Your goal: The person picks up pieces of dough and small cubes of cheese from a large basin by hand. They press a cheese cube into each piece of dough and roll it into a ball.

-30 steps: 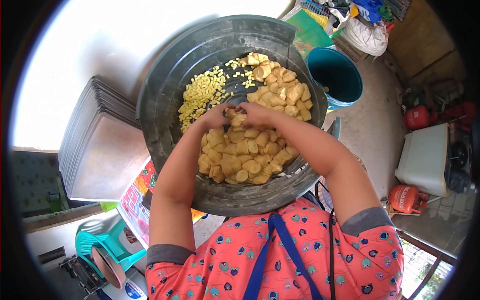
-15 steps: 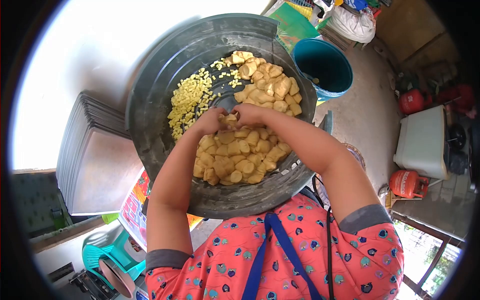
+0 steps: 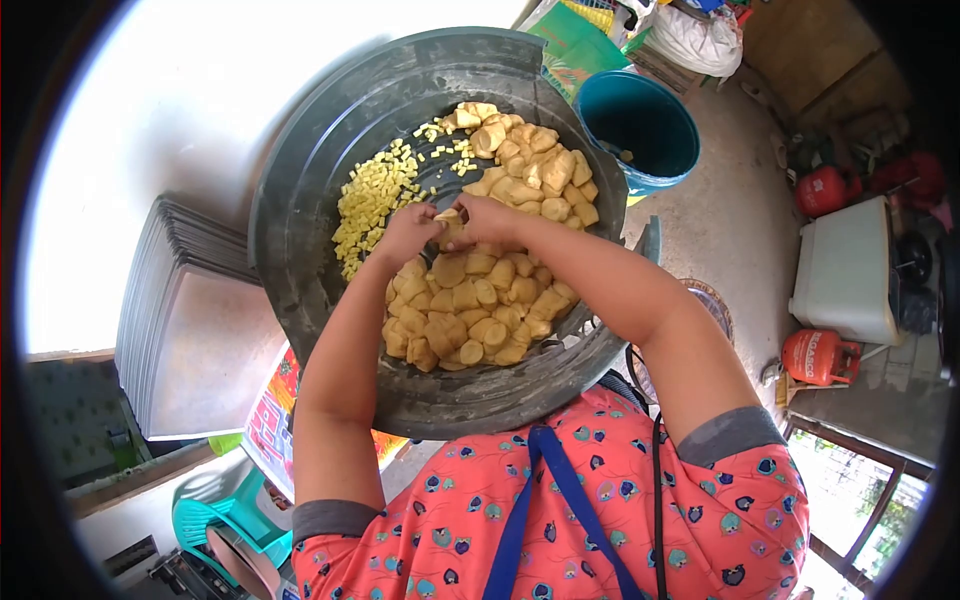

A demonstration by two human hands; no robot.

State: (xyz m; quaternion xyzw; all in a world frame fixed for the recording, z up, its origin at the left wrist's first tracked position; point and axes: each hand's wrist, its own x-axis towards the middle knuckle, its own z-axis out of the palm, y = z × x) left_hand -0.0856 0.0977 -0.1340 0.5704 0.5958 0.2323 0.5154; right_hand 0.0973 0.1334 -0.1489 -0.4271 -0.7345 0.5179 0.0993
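Over the middle of a big dark round tub (image 3: 310,310), both my hands pinch one small piece of dough (image 3: 449,218). My left hand (image 3: 409,231) has its fingertips closed on the piece's left side. From the right, my right hand (image 3: 486,221) curls its fingers round it. Just below the hands lies a heap of tan dough pieces (image 3: 465,310); a second dough heap (image 3: 545,170) sits at the upper right. Small pale-yellow cubes (image 3: 375,200) are piled on the tub's left side, some scattered toward the top.
A teal bucket (image 3: 637,130) stands just beyond the tub's right rim. Stacked metal trays (image 3: 200,330) lean at the left, above a teal plastic chair (image 3: 235,520). To the far right are a white box (image 3: 845,270) and an orange gas cylinder (image 3: 820,357).
My hands have risen slightly, and the dough piece between them now shows above the fingertips. The view has shifted a little.
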